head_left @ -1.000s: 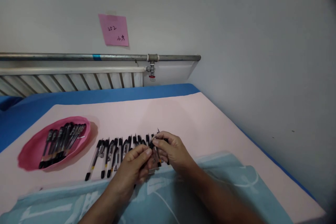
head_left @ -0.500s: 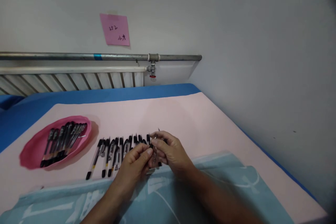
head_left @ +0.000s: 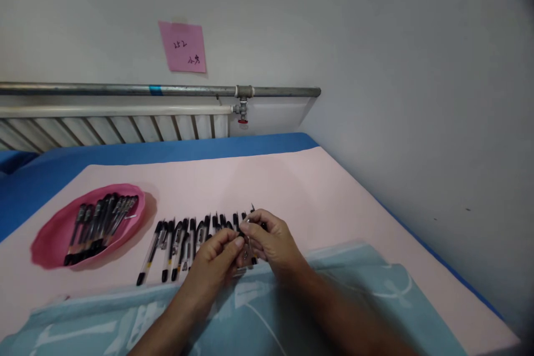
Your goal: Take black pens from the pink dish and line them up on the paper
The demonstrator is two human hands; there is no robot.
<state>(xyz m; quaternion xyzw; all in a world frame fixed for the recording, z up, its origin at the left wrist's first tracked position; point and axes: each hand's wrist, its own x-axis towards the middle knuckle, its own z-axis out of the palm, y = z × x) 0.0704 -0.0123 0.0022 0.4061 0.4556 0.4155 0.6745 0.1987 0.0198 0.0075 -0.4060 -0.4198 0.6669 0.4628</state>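
My left hand [head_left: 217,253] is closed in a pinch, thumb against the fingers, over the right end of a row of gel pens. My right hand [head_left: 269,236] faces it, also pinching, and the fingertips of both nearly meet. Between them shows a small dark and shiny piece, too small and covered to name. Under and behind the hands stand out the black grips and bare tips of several uncapped gel pens [head_left: 168,250] lying side by side. Clear pen caps [head_left: 176,247] lie among the pens.
A pink tray [head_left: 45,239] at left holds several capped black pens [head_left: 100,222]. A pale blue patterned cloth [head_left: 246,317] covers the near edge of the pink table cover [head_left: 292,183]. Behind are a radiator [head_left: 112,128] and a pipe [head_left: 192,90]; a wall rises at right.
My right hand has shifted very slightly, with its fingertips still close to those of my left hand. The pens and the tray have not moved.
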